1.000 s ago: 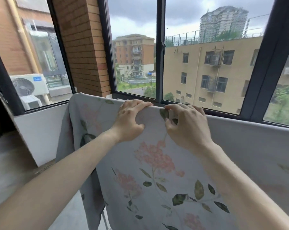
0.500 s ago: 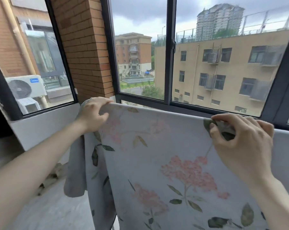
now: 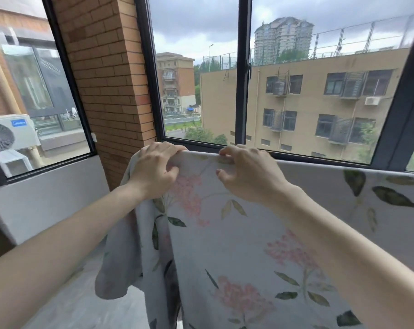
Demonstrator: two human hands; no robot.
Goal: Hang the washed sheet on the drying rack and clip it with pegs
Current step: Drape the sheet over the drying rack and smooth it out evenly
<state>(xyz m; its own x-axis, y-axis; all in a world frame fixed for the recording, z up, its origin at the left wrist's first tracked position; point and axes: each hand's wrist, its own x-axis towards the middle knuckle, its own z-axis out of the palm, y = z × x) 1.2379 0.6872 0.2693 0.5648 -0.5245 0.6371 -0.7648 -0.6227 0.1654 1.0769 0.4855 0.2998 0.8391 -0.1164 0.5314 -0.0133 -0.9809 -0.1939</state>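
A pale grey sheet [image 3: 236, 252] printed with pink flowers and green leaves hangs folded over a horizontal bar that it hides completely. Its top edge runs from the middle of the view to the right border. My left hand [image 3: 153, 170] grips that top edge near the sheet's left end, fingers curled over the fold. My right hand [image 3: 248, 173] grips the same edge a little to the right, fingers hooked over it and thumb on the front. The sheet's left end droops in loose folds below my left wrist. No pegs are in view.
Dark-framed windows [image 3: 242, 74] stand just behind the sheet, with a brick pillar [image 3: 111, 86] at the corner on the left. A grey low wall [image 3: 46, 200] runs under the left window. Pale floor [image 3: 82, 302] lies at the lower left.
My hands were wide apart half a second ago; now they are close together again near the sheet's left end. The view has shifted right along the windows.
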